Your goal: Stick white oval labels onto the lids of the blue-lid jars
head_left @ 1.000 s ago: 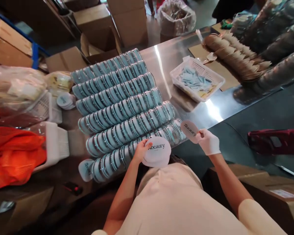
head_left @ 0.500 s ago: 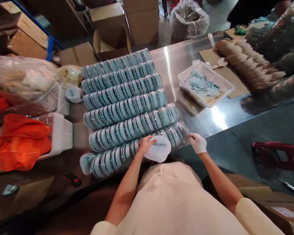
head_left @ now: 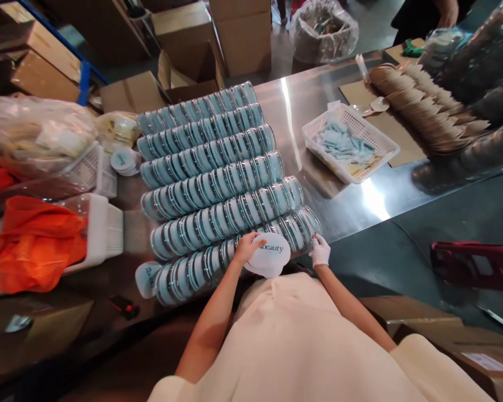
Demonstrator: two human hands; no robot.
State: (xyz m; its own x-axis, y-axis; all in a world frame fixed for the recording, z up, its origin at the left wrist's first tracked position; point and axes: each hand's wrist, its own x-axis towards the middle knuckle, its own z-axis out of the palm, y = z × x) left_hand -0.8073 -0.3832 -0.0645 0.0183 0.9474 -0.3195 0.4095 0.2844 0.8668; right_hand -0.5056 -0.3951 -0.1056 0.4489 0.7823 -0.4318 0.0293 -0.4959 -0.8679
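The left hand [head_left: 248, 249] pinches white "beauty" cards [head_left: 273, 258] in front of the nearest row of round containers [head_left: 201, 269]. The gloved right hand [head_left: 319, 250] is at the row's right end; its grip is unclear.

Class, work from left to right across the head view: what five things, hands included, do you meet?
Orange cloth → left hand → discs → right hand → maroon object.

Shiny silver metal worktable [head_left: 272, 109] mirrors white light [head_left: 290, 124] at one and three o'clock, with blue metal rack frame [head_left: 84, 84] at ten and smooth grey floor [head_left: 375, 22] at one.
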